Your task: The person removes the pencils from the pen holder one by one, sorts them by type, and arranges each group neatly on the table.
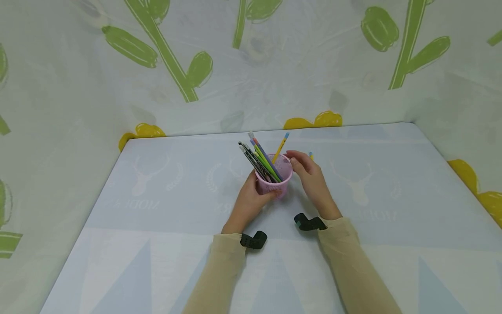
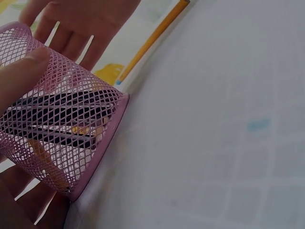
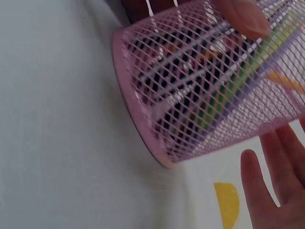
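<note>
A pink mesh pencil cup [image 1: 268,187] stands on the table in the middle of the head view. My left hand [image 1: 247,200] grips its side, with the thumb [image 2: 25,72] across the near wall and the other fingers around the far side. Inside lean several dark pencils [image 1: 254,160], green and purple ones [image 1: 268,162], and a yellow pencil [image 1: 280,149] against the back rim. My right hand [image 1: 312,179] is at the cup's right side, fingers extended along the mesh in both wrist views. Beyond it lies another yellow pencil [image 2: 152,42], mostly hidden by that hand in the head view.
The table [image 1: 157,218] has a pale blue and white printed cover. Behind it hangs a white cloth [image 1: 298,78] with green leaf and yellow patterns, meeting the table's back edge. Black wrist cameras [image 1: 254,240] sit on both wrists.
</note>
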{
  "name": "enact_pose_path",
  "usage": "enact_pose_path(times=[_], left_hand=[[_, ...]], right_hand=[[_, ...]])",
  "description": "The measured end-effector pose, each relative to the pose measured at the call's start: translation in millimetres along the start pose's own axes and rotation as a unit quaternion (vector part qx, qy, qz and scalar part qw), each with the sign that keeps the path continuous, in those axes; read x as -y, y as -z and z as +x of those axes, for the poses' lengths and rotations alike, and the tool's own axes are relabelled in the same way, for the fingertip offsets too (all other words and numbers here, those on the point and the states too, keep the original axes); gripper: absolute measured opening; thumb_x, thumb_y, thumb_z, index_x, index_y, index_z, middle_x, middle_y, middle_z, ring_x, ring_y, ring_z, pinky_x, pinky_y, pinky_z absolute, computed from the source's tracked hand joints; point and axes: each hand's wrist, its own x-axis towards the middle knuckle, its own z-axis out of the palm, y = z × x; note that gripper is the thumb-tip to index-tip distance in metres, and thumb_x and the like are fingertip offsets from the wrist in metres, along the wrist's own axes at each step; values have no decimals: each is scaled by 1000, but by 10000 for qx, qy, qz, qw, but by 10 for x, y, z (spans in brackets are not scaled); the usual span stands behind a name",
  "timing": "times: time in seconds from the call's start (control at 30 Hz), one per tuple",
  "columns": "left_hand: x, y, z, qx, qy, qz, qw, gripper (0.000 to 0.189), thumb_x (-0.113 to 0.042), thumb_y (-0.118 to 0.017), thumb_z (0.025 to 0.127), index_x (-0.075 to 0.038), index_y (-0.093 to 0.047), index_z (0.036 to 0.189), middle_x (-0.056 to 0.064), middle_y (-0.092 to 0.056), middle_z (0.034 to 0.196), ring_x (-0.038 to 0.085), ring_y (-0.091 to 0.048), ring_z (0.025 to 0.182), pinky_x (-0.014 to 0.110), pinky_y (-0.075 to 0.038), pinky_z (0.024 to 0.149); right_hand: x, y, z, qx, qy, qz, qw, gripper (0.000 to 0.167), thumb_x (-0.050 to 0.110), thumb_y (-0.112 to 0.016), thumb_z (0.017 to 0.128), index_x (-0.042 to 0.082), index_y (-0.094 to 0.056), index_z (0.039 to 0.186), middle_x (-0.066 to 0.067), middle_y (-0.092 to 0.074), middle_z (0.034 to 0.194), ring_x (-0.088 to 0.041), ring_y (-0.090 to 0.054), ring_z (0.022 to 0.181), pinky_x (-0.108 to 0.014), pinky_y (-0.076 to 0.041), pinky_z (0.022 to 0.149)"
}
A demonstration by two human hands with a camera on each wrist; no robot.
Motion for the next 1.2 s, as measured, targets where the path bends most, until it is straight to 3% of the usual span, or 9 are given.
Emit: enact_pose_path(times=[0.1,0.27,0.5,0.7,0.93,1.2], left_hand=[[1,0,-6,-18,-33,-20,10000,86,-51,-71,67,-22,-28,136,-5,-42,128,9,-40,116,35,-32,98],[22,-9,-16,-54,-24,-29,10000,85,-48,-72,68,-20,-29,135,-2,-39,127,11,-40,115,36,-33,98],[37,-24,-10,-136,-116,-50,9998,83,-42,-72,70,-18,-28,135,-2,-38,128,9,-40,115,34,-34,97],[35,-18,-11,-110,-114,-10,9999,85,-49,-70,69,-17,-27,136,-3,-37,129,9,-39,115,33,-34,96],[35,1,0,-86,-343,121,9993,85,-48,-68,71,-19,-24,138,0,-37,132,10,-38,117,36,-32,98],[53,2,-8,-153,-396,36,9991,86,-47,-69,72,-19,-23,139,0,-36,134,11,-37,119,36,-32,98]], right_hand=[[71,-55,-33,185,-112,164,9996,40,28,-41,95,8,-42,130,-7,-47,128,-19,-41,119,-39,-32,98],[-52,-106,-3,421,-261,404,9980,44,25,-46,93,15,-35,135,-4,-40,135,-16,-33,125,-38,-27,102],[-180,-134,31,779,-369,687,9939,60,23,-57,87,24,-27,138,1,-29,140,-15,-31,126,-38,-28,101],[-165,-127,30,1115,-541,715,9897,77,16,-63,81,30,-17,141,-1,-26,140,-17,-27,126,-41,-25,102],[-33,-122,-2,1355,-508,920,9852,97,8,-68,73,28,-3,143,-6,-26,138,-24,-24,128,-47,-19,103],[-30,-160,-3,1310,-672,921,9848,102,6,-71,72,24,-1,143,-7,-26,139,-21,-23,128,-42,-18,104]])
